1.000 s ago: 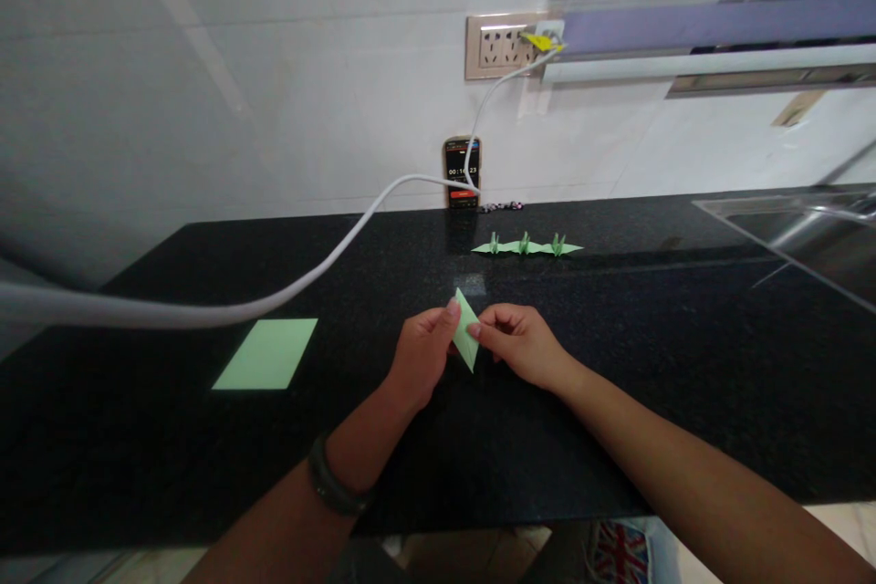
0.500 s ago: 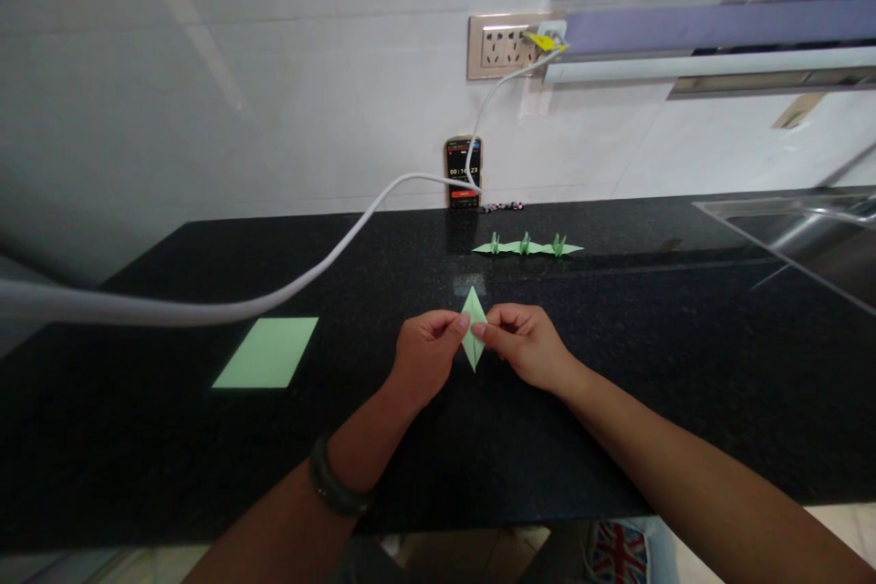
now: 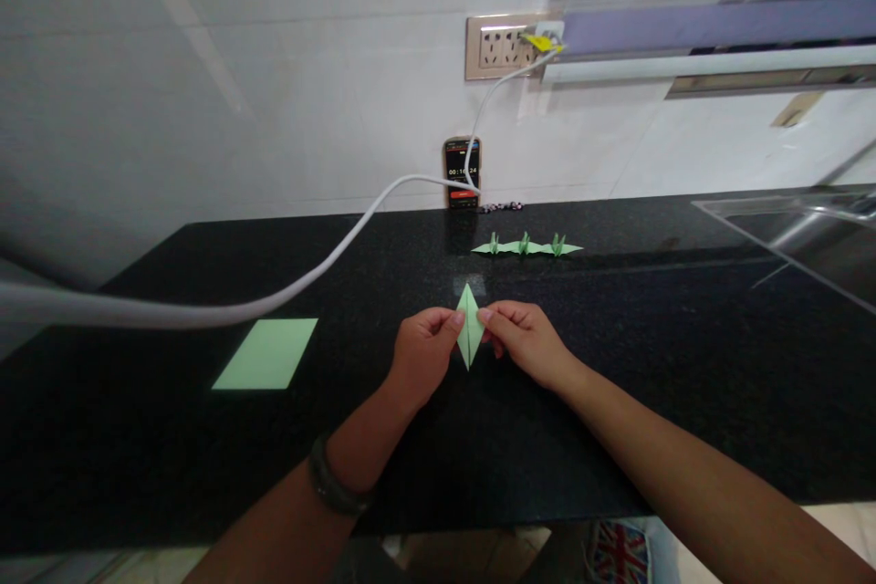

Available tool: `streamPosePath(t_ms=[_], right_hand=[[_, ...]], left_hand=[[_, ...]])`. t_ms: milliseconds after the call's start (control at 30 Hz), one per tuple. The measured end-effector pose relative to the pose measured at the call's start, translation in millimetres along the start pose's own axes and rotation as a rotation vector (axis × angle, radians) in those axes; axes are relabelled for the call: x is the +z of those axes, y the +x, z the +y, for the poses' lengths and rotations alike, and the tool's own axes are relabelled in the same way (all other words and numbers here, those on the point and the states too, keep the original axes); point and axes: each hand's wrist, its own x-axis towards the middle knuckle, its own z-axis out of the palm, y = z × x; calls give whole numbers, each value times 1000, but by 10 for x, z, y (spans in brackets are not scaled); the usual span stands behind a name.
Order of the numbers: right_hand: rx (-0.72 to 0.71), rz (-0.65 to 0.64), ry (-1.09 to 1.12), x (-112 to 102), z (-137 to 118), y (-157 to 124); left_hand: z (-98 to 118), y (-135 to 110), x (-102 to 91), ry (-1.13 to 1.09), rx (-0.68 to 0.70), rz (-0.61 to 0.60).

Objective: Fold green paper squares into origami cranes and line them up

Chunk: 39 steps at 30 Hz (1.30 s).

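A light green folded paper [image 3: 469, 338], shaped like a narrow diamond with a crease down its middle, is held above the black counter. My left hand [image 3: 425, 349] pinches its left corner between thumb and fingers. At the right corner, my right hand [image 3: 526, 338] pinches it the same way, thumb on the front face; the fingertips behind the paper are partly hidden. Beyond the hands stand three folded green paper cranes [image 3: 525, 246] in a row, wings meeting. To the left lies a flat stack or sheet of green paper [image 3: 266, 354].
A phone [image 3: 463, 175] showing a running timer leans on the tiled wall, a beaded strap beside it. A white cable [image 3: 301, 278] crosses from the left foreground to the wall socket [image 3: 503, 46]. A metal sink [image 3: 821, 233] is set in the counter [image 3: 171, 465] at right.
My right thumb has moved off the paper's centre to its right edge, uncovering the middle crease. The folded paper has shifted slightly left.
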Motion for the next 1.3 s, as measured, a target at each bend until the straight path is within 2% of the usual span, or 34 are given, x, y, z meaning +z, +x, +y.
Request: streamPosePath(t_ms=[133,300,467,700,867,1067,1200,1300], right_hand=[[-34,59,103,11,-30,-4],[-49,159,143,17,4,-11],[-28,172,205,20,21,-6],[-39,204,251,-11,20,12],[-38,252,213,-60,33,31],[-45,275,219,-119,62,82],[-27,306,180,-155,57,108],[-6,236,111,-153,30,84]], left_hand=[[-4,-12,19,62,-10,-81],[60,-49,78,-186,-82,-225],[47,-43,74,-127,-101,-200],[40,-61,88,-188,-245,-295],[72,-54,82,-114,-251,-240],[50,-2,32,-59,-178,-217],[34,74,-57,-63,-136,-37],[32,129,-135,-119,-103,123]])
